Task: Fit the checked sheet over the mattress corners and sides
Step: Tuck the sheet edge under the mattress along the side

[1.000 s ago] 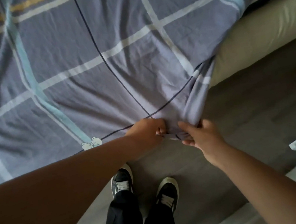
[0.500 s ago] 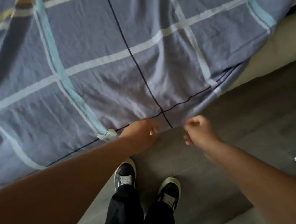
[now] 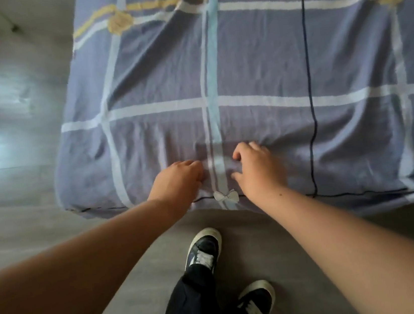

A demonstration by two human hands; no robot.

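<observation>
At the near edge of the bed, the checked sheet (image 3: 254, 66) is seen stretched over the mattress, covering its top and hanging down the near side as far as a dark hem line close to the floor (image 3: 275, 226). The mattress itself is hidden under the cloth. The sheet is blue-grey, crossed by white bands, one pale turquoise band, a thin dark line to the right and a yellow band at the far end. A small white bow (image 3: 226, 197) is printed on the turquoise band near the hem.

The left hand (image 3: 177, 181) is laid on the cloth just left of the turquoise band, palm down, with the fingers bent and pressed into the fabric; whether any cloth is pinched under them cannot be told. The right hand (image 3: 256, 167) is placed just right of the same band, knuckles raised and fingers curled like a claw, the fingertips dug into the sheet where small folds are gathered; a firm hold on the fabric cannot be confirmed. The two hands are close together but apart, with the band and the bow between them.

The left near corner of the bed is wrapped by the sheet, with creases running towards it. On the grey floor below, two dark shoes (image 3: 203, 249) with white laces and dark trouser legs are visible between the forearms.
</observation>
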